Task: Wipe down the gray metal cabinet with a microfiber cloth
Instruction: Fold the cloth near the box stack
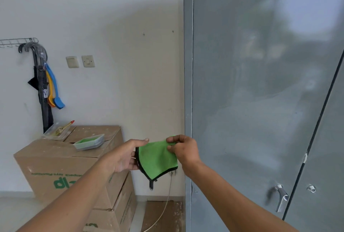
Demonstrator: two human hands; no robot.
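Wiping looks not yet begun: left hand and right hand both pinch the green microfiber cloth just beside the gray metal cabinet, not touching it.

Soft daylight, fairly bright, no harsh glare. Cabinet door shows hazy pale reflections, brightest at upper right. Broad soft shadow on wall just left of cabinet. Slight overall blur; wide-angle bending twd edges.
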